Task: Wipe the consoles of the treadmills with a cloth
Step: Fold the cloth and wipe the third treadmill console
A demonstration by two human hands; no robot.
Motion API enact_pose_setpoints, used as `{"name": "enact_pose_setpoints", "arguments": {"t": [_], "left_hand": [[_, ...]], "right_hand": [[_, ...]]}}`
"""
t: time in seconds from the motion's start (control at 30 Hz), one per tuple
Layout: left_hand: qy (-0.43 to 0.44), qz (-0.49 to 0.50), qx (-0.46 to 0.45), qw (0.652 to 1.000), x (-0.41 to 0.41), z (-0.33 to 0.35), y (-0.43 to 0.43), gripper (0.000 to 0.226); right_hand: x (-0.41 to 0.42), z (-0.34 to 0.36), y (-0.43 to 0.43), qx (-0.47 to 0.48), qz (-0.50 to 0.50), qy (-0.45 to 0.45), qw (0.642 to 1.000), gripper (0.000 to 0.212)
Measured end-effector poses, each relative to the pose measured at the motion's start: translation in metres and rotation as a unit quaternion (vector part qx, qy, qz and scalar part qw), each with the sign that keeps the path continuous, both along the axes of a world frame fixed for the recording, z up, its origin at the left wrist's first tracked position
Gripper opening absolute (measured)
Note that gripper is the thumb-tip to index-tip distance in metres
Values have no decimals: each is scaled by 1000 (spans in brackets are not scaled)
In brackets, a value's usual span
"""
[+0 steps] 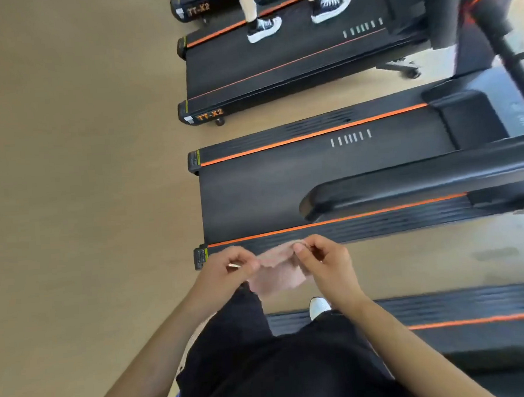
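A small pink cloth (277,273) hangs between my two hands in front of my waist. My left hand (228,267) pinches its left top corner, and my right hand (322,257) pinches its right top corner. Just beyond my hands lies a black treadmill (315,176) with orange stripes, its belt bare. Its handrail (423,177) reaches in from the right. No console is in view.
Another treadmill (291,56) further off has a person's legs in dark sneakers (331,6) on its belt. A third treadmill (449,318) lies at my right, my white shoe (318,307) on its edge. Tan floor (82,180) spreads to the left.
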State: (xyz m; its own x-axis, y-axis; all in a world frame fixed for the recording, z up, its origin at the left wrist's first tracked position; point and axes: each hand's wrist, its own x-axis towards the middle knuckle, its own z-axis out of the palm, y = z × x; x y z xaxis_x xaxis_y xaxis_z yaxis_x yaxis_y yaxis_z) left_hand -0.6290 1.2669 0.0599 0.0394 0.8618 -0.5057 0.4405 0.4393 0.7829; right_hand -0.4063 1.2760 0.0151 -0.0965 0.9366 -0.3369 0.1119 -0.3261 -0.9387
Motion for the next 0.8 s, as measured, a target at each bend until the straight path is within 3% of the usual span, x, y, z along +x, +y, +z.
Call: {"name": "enact_pose_setpoints", "arguments": {"t": [0.07, 0.17, 0.23, 0.37, 0.47, 0.57, 0.8], "left_hand": [[-4, -2, 4, 1000, -11, -3, 32, 16], [-14, 10, 14, 1000, -28, -14, 85, 21], [-23, -12, 24, 999, -41, -21, 125, 23], [-36, -156, 41, 986, -61, -21, 215, 23], [-47, -279, 57, 957, -74, -16, 274, 19], [-51, -376, 85, 921, -73, -9, 336, 18], [-50, -489, 81, 867, -22, -5, 444, 14]], "right_hand": [[-12, -3, 24, 5, -17, -2, 1000, 27], [-34, -10, 60, -3, -21, -6, 1000, 12], [-51, -14, 85, -7, 4, -29, 1000, 23], [-90, -16, 140, 19, 6, -127, 992, 41], [-122, -5, 180, 50, -57, -143, 987, 41], [-140, 8, 224, 58, -150, -158, 974, 18], [-93, 19, 286, -30, -291, -151, 944, 11]]}}
